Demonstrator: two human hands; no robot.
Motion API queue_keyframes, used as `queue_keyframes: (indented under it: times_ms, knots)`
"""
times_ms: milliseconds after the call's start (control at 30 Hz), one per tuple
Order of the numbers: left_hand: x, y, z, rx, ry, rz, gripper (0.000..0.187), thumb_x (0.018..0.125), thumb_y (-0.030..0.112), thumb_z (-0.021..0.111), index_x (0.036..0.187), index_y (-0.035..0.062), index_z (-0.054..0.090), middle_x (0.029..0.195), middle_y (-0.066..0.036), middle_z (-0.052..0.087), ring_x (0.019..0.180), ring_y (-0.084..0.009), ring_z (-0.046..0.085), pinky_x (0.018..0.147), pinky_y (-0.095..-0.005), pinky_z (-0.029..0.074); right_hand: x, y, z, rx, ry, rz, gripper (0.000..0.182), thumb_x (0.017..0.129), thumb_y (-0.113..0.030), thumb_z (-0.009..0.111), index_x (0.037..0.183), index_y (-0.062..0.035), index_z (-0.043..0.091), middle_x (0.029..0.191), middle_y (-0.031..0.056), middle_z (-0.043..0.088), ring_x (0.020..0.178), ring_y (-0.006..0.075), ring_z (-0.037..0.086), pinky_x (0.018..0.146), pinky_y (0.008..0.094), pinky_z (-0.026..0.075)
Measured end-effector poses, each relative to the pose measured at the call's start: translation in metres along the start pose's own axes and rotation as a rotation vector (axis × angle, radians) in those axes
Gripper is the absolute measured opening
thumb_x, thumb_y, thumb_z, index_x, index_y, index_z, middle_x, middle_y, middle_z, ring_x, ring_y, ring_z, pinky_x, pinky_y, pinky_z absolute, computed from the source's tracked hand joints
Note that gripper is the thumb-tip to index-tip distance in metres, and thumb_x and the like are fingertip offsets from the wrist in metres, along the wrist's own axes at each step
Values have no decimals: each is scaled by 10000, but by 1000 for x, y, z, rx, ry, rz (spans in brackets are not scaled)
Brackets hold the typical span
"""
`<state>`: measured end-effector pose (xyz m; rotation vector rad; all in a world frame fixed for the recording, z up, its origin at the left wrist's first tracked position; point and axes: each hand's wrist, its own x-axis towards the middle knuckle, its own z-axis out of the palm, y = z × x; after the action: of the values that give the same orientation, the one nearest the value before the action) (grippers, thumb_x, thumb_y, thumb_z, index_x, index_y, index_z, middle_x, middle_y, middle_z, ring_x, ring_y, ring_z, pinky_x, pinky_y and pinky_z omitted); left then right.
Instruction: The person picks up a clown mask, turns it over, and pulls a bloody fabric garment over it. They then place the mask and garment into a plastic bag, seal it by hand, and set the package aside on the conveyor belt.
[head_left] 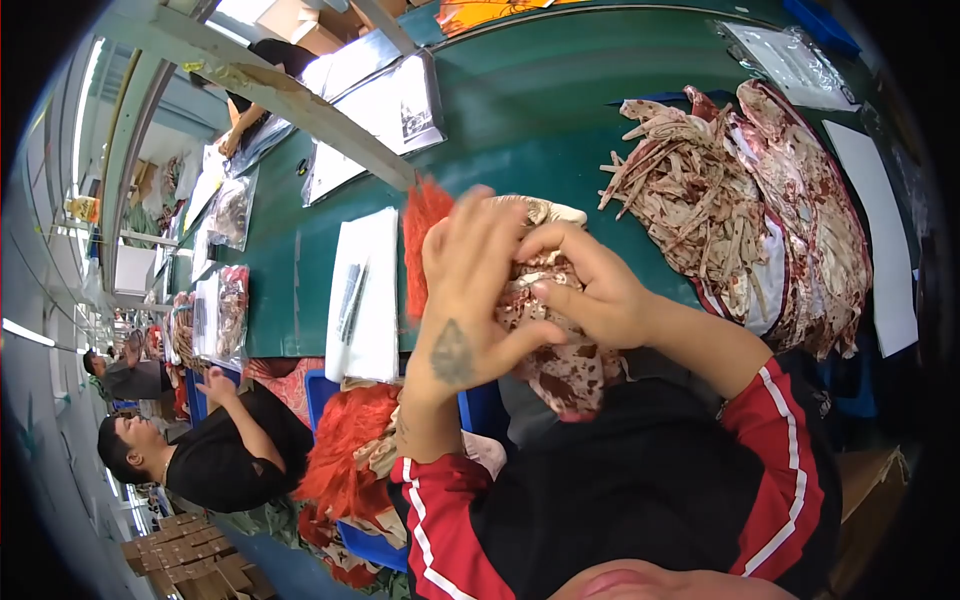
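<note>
A cream cloth piece with brown-red blotches [562, 375] is bunched up at the front edge of the green table. My right hand [590, 285] is bent round it, thumb and forefinger pinching its folds. Over its left side lies my left hand [475, 290], with fingers stretched, thumb apart and fingertips smeared by motion. Bright red hair-like fibre [425, 235] sticks out beyond the left hand; whether it joins the cloth is hidden. To the right lies a heap of similar stained garments [800, 215] with ragged strips.
The green table [540, 75] carries a white plastic packet stack [365, 300] and printed sheets [400, 105]. A grey post [290, 100] crosses the upper left. Red-haired pieces [350, 440] lie over a blue bin [375, 545]. A co-worker [235, 450] sits at left.
</note>
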<state>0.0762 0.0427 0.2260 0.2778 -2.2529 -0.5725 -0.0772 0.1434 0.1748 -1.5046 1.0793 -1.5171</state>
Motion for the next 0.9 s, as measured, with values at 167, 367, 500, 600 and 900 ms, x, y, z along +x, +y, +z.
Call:
queue_keyframes:
  times_ms: [167, 367, 500, 600, 900]
  knots:
    - [8, 6, -9, 261, -360, -177, 384, 825, 353, 763, 903, -2, 639, 830, -123, 658, 715, -232, 579, 720, -325, 469, 6, -4, -7, 330, -10, 227, 513, 902, -77, 606, 1381, -23, 431, 1268, 166, 558, 1084, 226, 571, 948, 338, 455]
    - [35, -45, -7, 370, -539, -492, 417, 837, 355, 762, 700, -10, 613, 596, -110, 575, 516, -258, 467, 564, -398, 424, -6, 19, 6, 217, 104, 589, 535, 863, -65, 633, 1358, -9, 437, 1307, 178, 530, 1094, 202, 562, 928, 345, 460]
    - [21, -111, 27, 444, -533, -305, 447, 840, 425, 729, 689, 14, 638, 593, -105, 588, 613, -275, 514, 652, -389, 447, -17, 61, -9, 30, 161, 632, 551, 847, -38, 618, 1365, -6, 433, 1332, 178, 511, 1088, 194, 563, 903, 347, 468]
    - [20, -148, 45, 457, -476, -34, 498, 837, 496, 705, 677, 28, 654, 581, -104, 600, 678, -297, 548, 731, -397, 467, -13, 70, -26, -80, 225, 554, 563, 837, -13, 597, 1375, -7, 430, 1347, 177, 500, 1083, 191, 566, 884, 348, 473]
    - [4, -170, 61, 423, -429, 16, 474, 826, 477, 725, 924, 14, 702, 912, -104, 659, 925, -266, 551, 1015, -470, 324, -32, -101, -7, 1244, -17, -112, 714, 947, -273, 626, 1545, -79, 287, 1452, 263, 381, 1159, 334, 567, 1103, 504, 354]
